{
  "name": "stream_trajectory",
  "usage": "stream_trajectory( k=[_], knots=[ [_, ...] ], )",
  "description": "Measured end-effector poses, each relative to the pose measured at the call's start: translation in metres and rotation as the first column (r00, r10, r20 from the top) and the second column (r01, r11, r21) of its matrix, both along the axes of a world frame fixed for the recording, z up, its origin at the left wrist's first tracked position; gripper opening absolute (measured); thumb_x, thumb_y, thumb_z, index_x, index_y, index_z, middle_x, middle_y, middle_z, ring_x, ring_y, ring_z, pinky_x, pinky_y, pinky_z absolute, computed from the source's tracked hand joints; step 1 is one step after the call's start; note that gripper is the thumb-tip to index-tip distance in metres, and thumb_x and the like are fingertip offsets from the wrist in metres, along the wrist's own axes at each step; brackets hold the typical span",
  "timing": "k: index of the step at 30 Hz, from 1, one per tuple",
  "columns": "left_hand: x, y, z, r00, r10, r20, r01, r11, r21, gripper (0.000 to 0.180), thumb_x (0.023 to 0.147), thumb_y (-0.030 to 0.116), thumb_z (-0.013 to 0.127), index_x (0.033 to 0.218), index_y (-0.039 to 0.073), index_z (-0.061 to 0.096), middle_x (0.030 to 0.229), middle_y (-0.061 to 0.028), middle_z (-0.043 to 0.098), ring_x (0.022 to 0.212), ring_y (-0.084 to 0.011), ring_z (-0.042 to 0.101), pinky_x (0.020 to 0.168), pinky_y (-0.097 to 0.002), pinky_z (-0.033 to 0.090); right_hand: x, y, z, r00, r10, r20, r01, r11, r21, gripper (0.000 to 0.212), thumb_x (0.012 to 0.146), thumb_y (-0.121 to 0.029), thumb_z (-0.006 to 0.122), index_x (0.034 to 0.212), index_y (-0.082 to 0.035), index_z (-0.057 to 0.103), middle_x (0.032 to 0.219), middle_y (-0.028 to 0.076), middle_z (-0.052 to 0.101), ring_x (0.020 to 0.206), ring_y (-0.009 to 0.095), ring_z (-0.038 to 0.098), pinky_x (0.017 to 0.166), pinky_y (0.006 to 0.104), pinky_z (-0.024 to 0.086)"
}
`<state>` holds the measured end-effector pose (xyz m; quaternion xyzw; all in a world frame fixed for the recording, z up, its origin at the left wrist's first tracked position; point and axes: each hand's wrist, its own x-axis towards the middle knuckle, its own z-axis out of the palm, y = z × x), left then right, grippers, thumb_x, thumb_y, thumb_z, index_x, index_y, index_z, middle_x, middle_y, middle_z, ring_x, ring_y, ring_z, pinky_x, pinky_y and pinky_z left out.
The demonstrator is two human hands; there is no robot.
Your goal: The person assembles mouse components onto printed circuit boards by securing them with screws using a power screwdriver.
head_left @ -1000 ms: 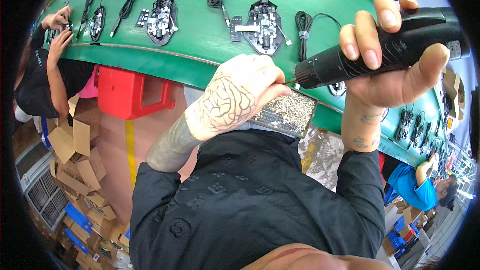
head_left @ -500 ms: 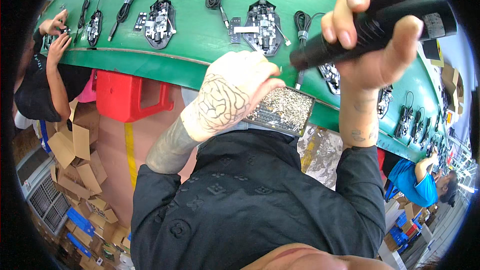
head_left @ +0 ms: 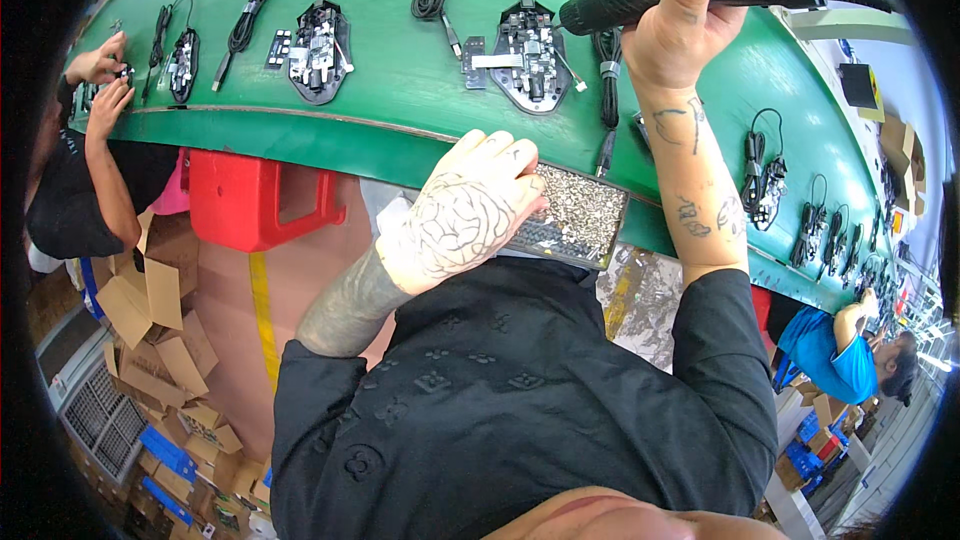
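In my right hand (head_left: 685, 35) is a black electric screwdriver (head_left: 612, 3), my fingers wrapped round its body. It lies almost level, its nose end by the right edge of an opened computer mouse (head_left: 530, 70) with its circuit board exposed. A small dark board joins this mouse by a white ribbon cable (head_left: 497, 61). My left hand (head_left: 475, 190) is at the left side of a dark tray (head_left: 545, 243) of small screws (head_left: 590, 208). Its fingers are curled together over the screws; what they pinch, if anything, is hidden.
More opened mice (head_left: 318, 55) with bundled black cables (head_left: 252, 8) line the green bench (head_left: 400, 70). A red stool (head_left: 235, 200) and cardboard boxes (head_left: 160, 300) stand at left. Co-workers sit at both ends, one in black (head_left: 80, 165), one in blue (head_left: 830, 355).
My right hand has moved up and left with the screwdriver, bringing its nose from near the tray to the mouse. My left hand has drawn slightly down, its fingers more curled over the screws.
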<state>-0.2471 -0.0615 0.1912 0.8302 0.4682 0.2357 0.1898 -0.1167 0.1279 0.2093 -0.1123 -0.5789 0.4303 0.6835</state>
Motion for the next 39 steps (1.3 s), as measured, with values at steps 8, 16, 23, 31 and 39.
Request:
stream_trajectory(
  k=[8, 16, 23, 31, 39],
  knots=[
    [-0.002, 0.002, -0.002, 1.000, -0.007, -0.020, 0.008, 0.999, 0.043, 0.011, 0.083, 0.021, 0.071, 0.089, 0.013, 0.066, 0.088, -0.0013, 0.057, 0.082, -0.0208, 0.056, 0.075, -0.0347, 0.042, 0.003, 0.003, 0.001, 0.999, -0.026, 0.047, 0.026, 1.000, -0.003, 0.030, 0.097, -0.021, 0.064, 0.117, -0.002, 0.051, 0.094, 0.010, 0.062, 0.064, 0.015, 0.059, 0.059, 0.0280, 0.050],
    [-0.003, 0.003, 0.003, 0.999, -0.024, 0.039, 0.023, 0.999, 0.023, 0.016, 0.081, 0.024, 0.073, 0.091, 0.013, 0.065, 0.088, -0.0017, 0.057, 0.083, -0.0213, 0.057, 0.077, -0.0351, 0.042, 0.007, 0.005, 0.015, 0.999, 0.045, -0.018, -0.045, 0.999, -0.009, 0.031, 0.098, -0.024, 0.063, 0.118, -0.004, 0.050, 0.094, 0.009, 0.061, 0.064, 0.013, 0.057, 0.058, 0.0269, 0.050],
    [-0.004, 0.001, 0.001, 0.998, -0.023, 0.050, 0.022, 0.999, 0.035, 0.017, 0.080, 0.025, 0.074, 0.089, 0.013, 0.066, 0.086, -0.0014, 0.058, 0.082, -0.0203, 0.057, 0.076, -0.0347, 0.043, 0.003, 0.007, 0.009, 0.999, 0.033, -0.002, -0.033, 0.998, -0.057, 0.029, 0.098, -0.020, 0.063, 0.117, -0.003, 0.051, 0.092, 0.009, 0.061, 0.062, 0.013, 0.056, 0.058, 0.0265, 0.050],
    [0.000, 0.003, 0.003, 0.999, -0.011, 0.040, 0.009, 0.998, 0.056, 0.013, 0.083, 0.022, 0.072, 0.091, 0.014, 0.067, 0.084, -0.0004, 0.059, 0.080, -0.0196, 0.058, 0.073, -0.0339, 0.044, 0.008, 0.008, 0.014, 1.000, 0.028, 0.001, -0.028, 0.997, -0.066, 0.028, 0.098, -0.020, 0.063, 0.116, -0.003, 0.051, 0.091, 0.009, 0.061, 0.062, 0.012, 0.056, 0.057, 0.0257, 0.049],
    [-0.002, 0.003, 0.006, 0.998, -0.016, 0.058, 0.012, 0.998, 0.059, 0.013, 0.083, 0.021, 0.072, 0.093, 0.013, 0.066, 0.086, -0.0005, 0.061, 0.080, -0.0198, 0.059, 0.073, -0.0341, 0.044, 0.010, 0.007, 0.018, 0.999, 0.033, 0.024, -0.031, 0.997, -0.075, 0.027, 0.098, -0.019, 0.063, 0.115, -0.003, 0.051, 0.090, 0.009, 0.061, 0.062, 0.012, 0.056, 0.058, 0.0255, 0.049]
  ],
)
